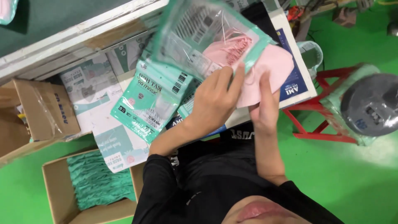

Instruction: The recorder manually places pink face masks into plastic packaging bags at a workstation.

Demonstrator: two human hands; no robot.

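Observation:
My left hand (215,99) grips the lower edge of a clear plastic pouch with teal borders (199,33), held tilted above the table. My right hand (264,105) holds a stack of pink face masks (271,68) whose upper part sits inside the pouch's open side, with pink ear loops showing through the film. Both hands are close together, almost touching, just over the table's near edge.
More teal-and-white mask pouches (145,103) lie stacked on the white table (296,89). An open cardboard box of teal masks (95,182) stands on the green floor at lower left, other cartons (37,112) above it. A red stool (319,108) carries a wrapped grey disc (369,105) at right.

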